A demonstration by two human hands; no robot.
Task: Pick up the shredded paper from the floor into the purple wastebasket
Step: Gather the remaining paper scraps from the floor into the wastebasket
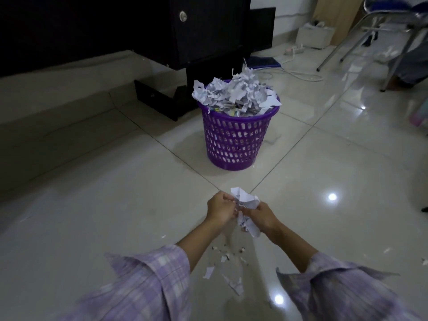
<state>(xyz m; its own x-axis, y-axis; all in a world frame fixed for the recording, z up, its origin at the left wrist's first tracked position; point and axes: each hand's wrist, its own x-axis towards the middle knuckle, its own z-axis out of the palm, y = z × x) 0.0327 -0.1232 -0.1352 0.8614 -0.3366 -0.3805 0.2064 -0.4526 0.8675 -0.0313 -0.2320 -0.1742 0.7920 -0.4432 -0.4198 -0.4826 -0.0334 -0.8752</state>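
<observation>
The room is dim, with a cool, greyish cast. The glossy tiled floor (324, 158) carries small hot glare spots — ceiling-light reflections — on the right side. The black cabinet (115, 26) sinks into near-featureless shadow. Wide-angle distortion bends the edges, and the plaid sleeves (143, 286) are soft — slightly blurred.

You are looking down at a glossy pale tiled floor (97, 205) crossed by grout lines and dotted with lamp reflections. At twelve o'clock the purple wastebasket (236, 135) stands upright on it, heaped above its rim with shredded paper. At six o'clock loose paper scraps (228, 272) lie scattered on the tiles. Toward one o'clock you have a white power strip (295, 50) with its cable, a blue mat (264, 62) and a white box (315, 36); chair legs (361, 40) stand at two o'clock, and a black cabinet (129, 26) at eleven.
</observation>
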